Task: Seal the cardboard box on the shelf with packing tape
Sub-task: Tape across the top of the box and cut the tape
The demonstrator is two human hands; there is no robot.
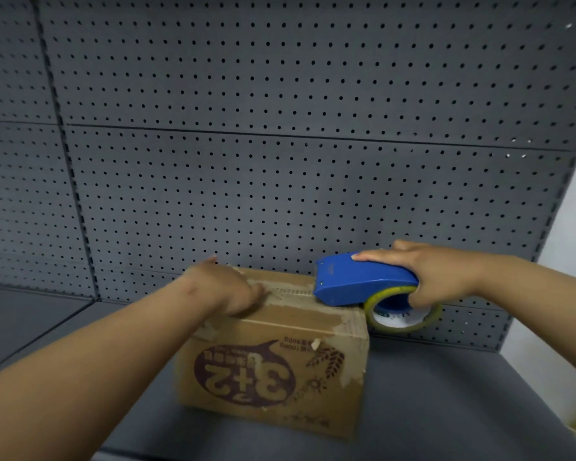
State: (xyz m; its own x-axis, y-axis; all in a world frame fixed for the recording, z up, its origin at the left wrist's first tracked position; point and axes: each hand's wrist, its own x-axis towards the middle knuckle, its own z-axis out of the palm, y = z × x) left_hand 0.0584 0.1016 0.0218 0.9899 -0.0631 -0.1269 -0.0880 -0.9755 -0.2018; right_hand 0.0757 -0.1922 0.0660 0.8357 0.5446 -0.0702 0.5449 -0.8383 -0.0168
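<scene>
Box (273, 371) first, though the biggest thing in view is the grey pegboard (313, 128) filling the whole back of the scene, dotted with rows of small holes. Below it runs the dark grey shelf (446, 394), and that is where the box sits, near the back, a little right of centre, its printed front facing us with the "3+2" logo upside down. Its cardboard is scuffed, with pale torn patches along the top edge and down the right corner. The top flaps look shut, with a pale strip running along the seam.

Over to the dispenser (363, 277), blue and curved, its nose down on the right end of the box top, right at the seam. The tape (403, 311) hangs off the back of it, out past the box's right edge, a yellowish ring with a white core.

Right hand (443, 274) is wrapped around the dispenser, fingers laid flat along its top and thumb tucked underneath by the roll. Left hand (233, 287) presses on the box top at the left side, fingers curled down onto the cardboard, holding nothing, just left of the dispenser's nose with a short gap between them.
</scene>
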